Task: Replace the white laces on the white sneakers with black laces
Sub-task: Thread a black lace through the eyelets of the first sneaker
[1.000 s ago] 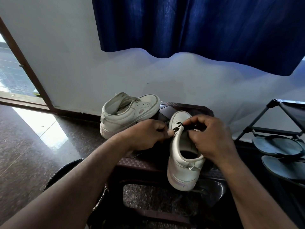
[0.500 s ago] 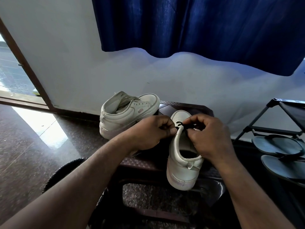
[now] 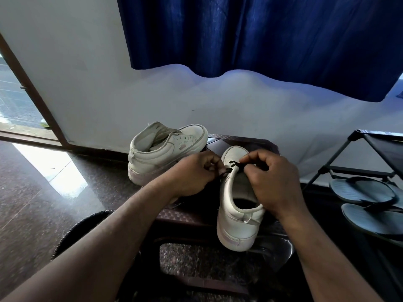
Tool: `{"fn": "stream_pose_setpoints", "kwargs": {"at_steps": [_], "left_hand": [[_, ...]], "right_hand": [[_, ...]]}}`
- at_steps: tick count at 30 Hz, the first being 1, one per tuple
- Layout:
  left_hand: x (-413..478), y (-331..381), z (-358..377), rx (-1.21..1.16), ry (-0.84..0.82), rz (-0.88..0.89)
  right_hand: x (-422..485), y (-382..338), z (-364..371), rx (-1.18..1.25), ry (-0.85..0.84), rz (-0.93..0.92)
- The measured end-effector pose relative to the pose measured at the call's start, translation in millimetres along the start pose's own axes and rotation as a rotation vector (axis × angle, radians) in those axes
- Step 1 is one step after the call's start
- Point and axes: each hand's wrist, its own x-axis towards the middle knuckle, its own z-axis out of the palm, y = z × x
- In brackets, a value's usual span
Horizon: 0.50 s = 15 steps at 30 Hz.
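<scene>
The black lace point(image 3: 236, 165) runs between both sets of fingertips, across the sneaker point(image 3: 237, 221). The left hand point(image 3: 194, 173) curls and pinches it at the shoe's left edge. The right hand point(image 3: 274, 182) pinches it above the tongue. The second sneaker point(image 3: 165, 153) stands just beyond the left knuckles.

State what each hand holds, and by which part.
Left hand and right hand each pinch the black lace, close to the front eyelets of the near sneaker.
</scene>
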Motion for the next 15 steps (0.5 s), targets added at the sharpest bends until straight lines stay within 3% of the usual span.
{"fn": "stream_pose_setpoints", "kwargs": {"at_steps": [8,15], "left_hand": [[5,13,3,0.161,0.157,0.1],[10,35,-2,-0.127,0.261,0.295]], "right_hand": [[4,0,1,0.111,-0.026,0.051],[10,0,-2,0.117,-0.139,0.02]]}}
